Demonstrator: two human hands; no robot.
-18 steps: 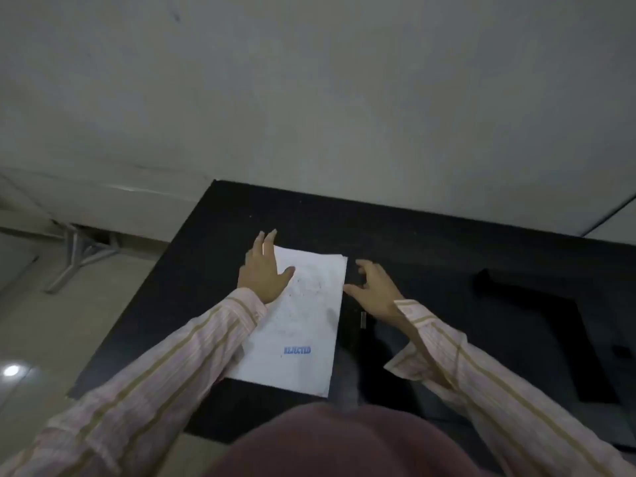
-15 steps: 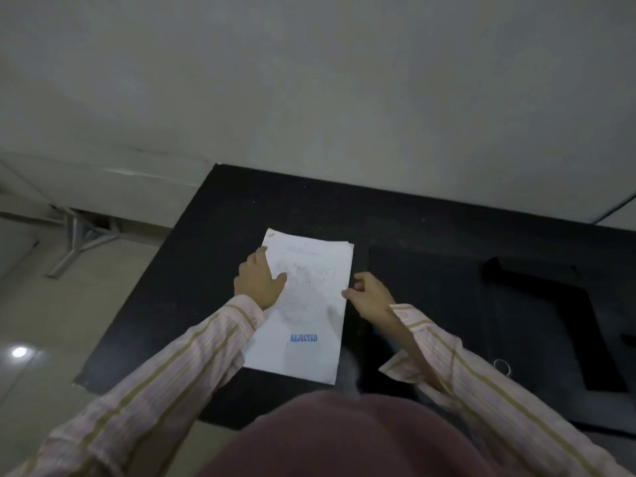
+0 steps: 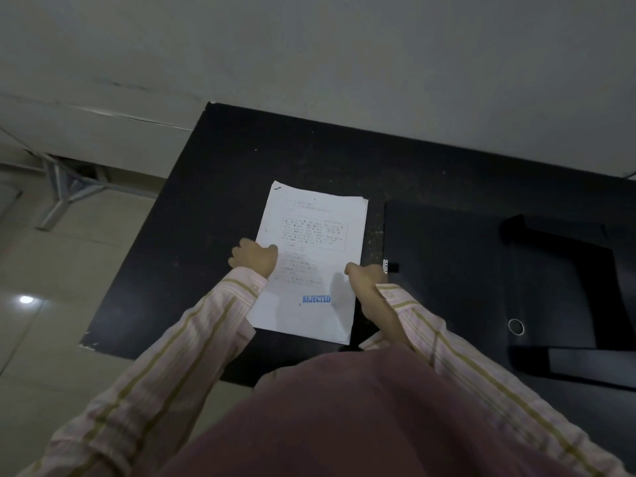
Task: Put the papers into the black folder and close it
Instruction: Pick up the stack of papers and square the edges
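Observation:
A white stack of papers with a blue "REJECTED" stamp lies on the black table, stapled at its top left corner. My left hand grips the stack's left edge, thumb on top. My right hand pinches the right edge, fingers curled. The black folder lies open to the right of the papers, with a metal ring hole near its spine and a raised flap farther right.
The table's left edge drops to a tiled floor, where a metal stand leg shows. A grey wall runs behind the table. My maroon clothing fills the bottom of the view.
Both hands slid down from the top of the papers to the middle of the side edges and closed on them. The papers' upper half is now uncovered.

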